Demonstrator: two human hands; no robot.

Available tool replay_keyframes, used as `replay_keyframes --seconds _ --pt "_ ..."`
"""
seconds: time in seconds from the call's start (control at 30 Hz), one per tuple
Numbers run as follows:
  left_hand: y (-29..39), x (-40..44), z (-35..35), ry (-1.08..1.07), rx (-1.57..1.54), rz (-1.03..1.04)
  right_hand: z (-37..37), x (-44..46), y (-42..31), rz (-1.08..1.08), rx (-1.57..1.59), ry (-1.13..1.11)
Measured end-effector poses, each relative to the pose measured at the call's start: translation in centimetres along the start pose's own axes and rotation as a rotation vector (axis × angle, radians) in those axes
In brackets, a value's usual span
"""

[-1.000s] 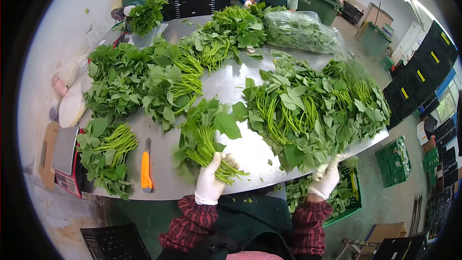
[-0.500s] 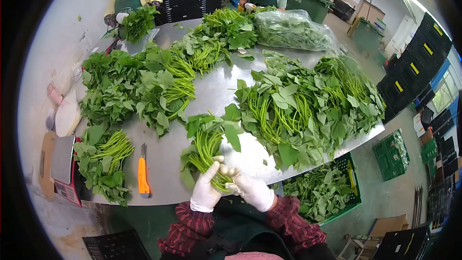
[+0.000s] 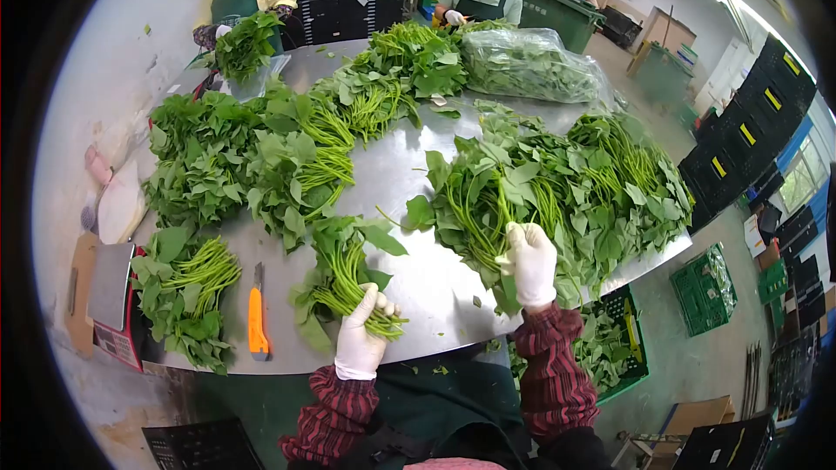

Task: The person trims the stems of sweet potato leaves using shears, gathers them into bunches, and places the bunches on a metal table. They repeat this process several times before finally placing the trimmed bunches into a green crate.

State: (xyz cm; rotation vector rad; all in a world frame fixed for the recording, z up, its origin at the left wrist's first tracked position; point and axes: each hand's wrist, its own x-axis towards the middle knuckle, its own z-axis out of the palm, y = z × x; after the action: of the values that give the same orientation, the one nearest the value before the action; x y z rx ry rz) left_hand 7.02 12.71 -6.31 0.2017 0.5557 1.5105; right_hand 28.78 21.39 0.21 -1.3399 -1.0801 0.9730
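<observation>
My left hand (image 3: 362, 339), in a white glove, is wrapped round the stem ends of a bunch of leafy greens (image 3: 341, 271) just above the table's front edge. The leaves of that bunch point away from me. My right hand (image 3: 529, 265), gloved too, is at the front of a large pile of leafy greens (image 3: 575, 183), its fingers closed on a few stems (image 3: 505, 207). Left of the held bunch lies an orange utility knife (image 3: 258, 322), its blade pointing away. A smaller bunch of greens (image 3: 196, 296) rests farther left.
More greens (image 3: 209, 157) cover the left and back of the metal table (image 3: 392, 174). A plastic bag of greens (image 3: 531, 65) lies at the back. Below the right edge stands a green crate (image 3: 640, 352) holding leaves. A scale (image 3: 117, 313) sits left. Two co-workers stand across the table.
My right hand has left the held bunch and moved right and forward to the large pile, where it grips stems. My left hand has shifted slightly left, still holding the bunch.
</observation>
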Motion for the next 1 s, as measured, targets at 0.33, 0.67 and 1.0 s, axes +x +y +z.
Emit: replay_keyframes --seconds 0.33,0.67,1.0 --pt "-1.9 0.1 0.1 -0.046 0.116 -0.070 2.1 -9.2 6.1 -0.858 -0.814 -0.478" --pt "0.2 -0.1 -0.2 -0.099 0.051 -0.176 0.8 -0.8 8.3 -0.462 -0.924 -0.263" --pt "3.5 0.9 1.3 -0.350 0.076 0.202 3.2 -0.8 8.0 -0.499 -0.844 -0.374"
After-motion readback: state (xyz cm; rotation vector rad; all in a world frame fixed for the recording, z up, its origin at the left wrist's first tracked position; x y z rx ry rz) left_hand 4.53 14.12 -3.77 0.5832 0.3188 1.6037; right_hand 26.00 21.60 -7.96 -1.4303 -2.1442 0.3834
